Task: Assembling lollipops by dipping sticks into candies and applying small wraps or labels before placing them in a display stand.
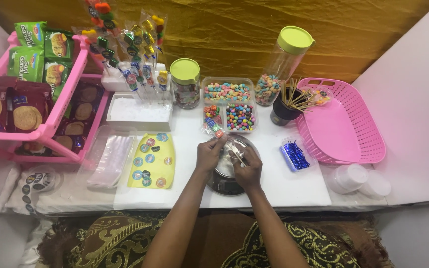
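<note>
- The left hand (208, 155) and the right hand (247, 170) are seen at centre frame, both closed on a clear candy-filled skewer packet (219, 133), which is held over a round metal bowl (227, 179).
- The packet is pinched by the left fingertips near its coloured end; its lower clear part is gripped by the right fingers.
- A yellow sticker sheet (153, 160) bearing round labels in blue, green and orange is noted just left of the hands.
- A stack of clear plastic sleeves (109, 158) is placed further left, beside a roll of round stickers (35, 182) at lower left.
- Green snack packets (32, 49) and dark red biscuit packets (11, 106) are stored in a pink rack (70, 82) at upper left.
- Finished wrapped skewers (135, 49) are stood in a white foam block (140, 114) at upper centre.
- Two clear jars with green lids (185, 70) and clear trays of coloured candies (228, 103) are found above the hands.
- A dark cup of wooden sticks (286, 101), a pink basket (341, 121) and a small tray of blue twist ties (295, 155) are located at the right.
- White plastic lids (356, 178) are observed at lower right.
</note>
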